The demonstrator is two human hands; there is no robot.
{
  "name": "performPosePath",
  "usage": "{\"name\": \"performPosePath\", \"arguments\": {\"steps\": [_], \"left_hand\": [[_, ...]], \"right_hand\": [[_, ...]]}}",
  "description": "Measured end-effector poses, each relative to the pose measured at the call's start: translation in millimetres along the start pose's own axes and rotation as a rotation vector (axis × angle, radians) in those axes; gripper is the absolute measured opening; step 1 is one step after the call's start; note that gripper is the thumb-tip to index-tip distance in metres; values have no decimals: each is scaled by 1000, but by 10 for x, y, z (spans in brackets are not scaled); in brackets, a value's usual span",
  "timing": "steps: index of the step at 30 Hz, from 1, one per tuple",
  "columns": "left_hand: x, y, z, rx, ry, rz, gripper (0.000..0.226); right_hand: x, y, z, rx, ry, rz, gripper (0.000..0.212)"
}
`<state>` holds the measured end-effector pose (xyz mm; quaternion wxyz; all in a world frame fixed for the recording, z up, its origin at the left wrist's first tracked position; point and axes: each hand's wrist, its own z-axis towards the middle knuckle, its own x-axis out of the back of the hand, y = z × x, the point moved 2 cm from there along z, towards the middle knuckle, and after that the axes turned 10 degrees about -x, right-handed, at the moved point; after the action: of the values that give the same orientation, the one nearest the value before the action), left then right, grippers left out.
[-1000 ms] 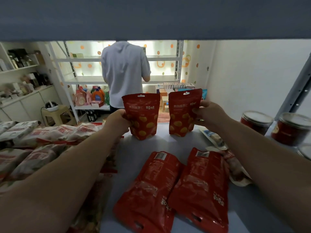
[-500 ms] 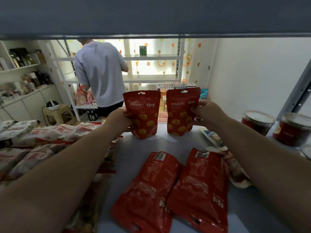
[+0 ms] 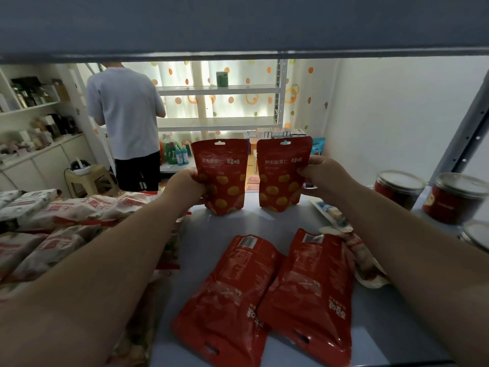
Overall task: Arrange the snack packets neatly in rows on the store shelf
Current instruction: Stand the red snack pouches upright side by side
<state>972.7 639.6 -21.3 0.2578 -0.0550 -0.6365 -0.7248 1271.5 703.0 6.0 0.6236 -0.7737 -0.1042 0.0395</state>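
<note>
Well back on the shelf [image 3: 201, 247], two red snack packets stand upright side by side with a narrow gap between them, printed fronts toward the camera. The left grip [image 3: 185, 188] pinches the left upright packet [image 3: 221, 176] by its outer edge, fingers curled round it. The right grip [image 3: 321, 176] holds the right upright packet [image 3: 283, 173] the same way on its own outer edge. Their bottoms seem to rest on the shelf, though the angle makes that hard to confirm.

Nearer the camera, between the two forearms, a left flat packet [image 3: 232, 300] and a right flat packet [image 3: 315, 287] lie back side up, touching along their long edges, hang holes toward the viewer. A pale packet [image 3: 367, 268] lies partly under the right forearm, just beside the right flat packet.

To the left, white-and-red packets [image 3: 66, 215] lie heaped on the same level. To the right stand lidded jars [image 3: 398, 188] with red contents.

Beyond the shelf, a person in a light shirt [image 3: 124, 115] faces away at white shelving [image 3: 219, 123], and a stool [image 3: 90, 178] stands near a cupboard.
</note>
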Motion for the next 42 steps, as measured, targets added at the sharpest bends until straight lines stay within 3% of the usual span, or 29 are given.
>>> {"name": "performPosePath", "arguments": {"steps": [8,15,18,21,25,28,30,32,36,42], "left_hand": [[-49,111,-95,18,4,21,22],[-65,263,-200,-163,-23,307,14],[-14,301,-281,-198,-14,417,20],[107,293,-356,-218,-14,434,8],[278,257,-397,-210,26,461,31],[326,224,-464,-65,5,329,65],[348,254,-541,-66,-2,392,85],[365,304,-665,-84,-27,437,91],[314,317,-1061,-288,-207,665,61],[125,416,-1696,-597,-435,869,64]], "right_hand": [[14,27,-66,21,25,-55,18],[11,20,-306,116,201,-335,69],[-3,65,-443,224,273,-526,57],[-58,125,-638,325,248,-641,45],[-184,240,-924,384,234,-816,54],[-348,286,-1107,336,258,-838,58],[-445,269,-1239,323,283,-858,57],[-525,245,-1358,340,294,-883,55],[-667,328,-1641,318,260,-1032,65],[-800,604,-2037,257,248,-1216,67]]}}
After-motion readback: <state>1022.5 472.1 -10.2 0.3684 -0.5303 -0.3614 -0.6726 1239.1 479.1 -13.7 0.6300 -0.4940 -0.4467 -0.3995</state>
